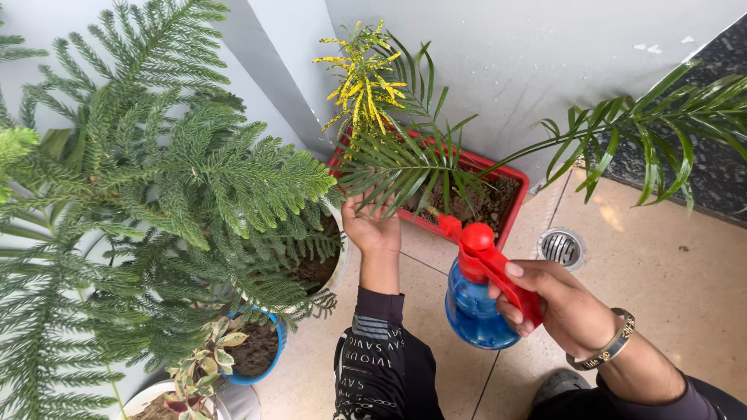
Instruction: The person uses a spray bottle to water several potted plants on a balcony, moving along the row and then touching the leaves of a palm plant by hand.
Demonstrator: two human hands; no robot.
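Right hand grips a blue spray bottle by its red trigger; left hand, open, cups palm leaves over the red planter

— The round blue spray bottle: clear glossy plastic, with a smooth red plastic trigger head?
— Yes. The long red rectangular planter looks like plastic too, holding rough, crumbly soil
— And the floor?
— Speckled beige stone tile, fairly matt, with a shiny round metal drain grate
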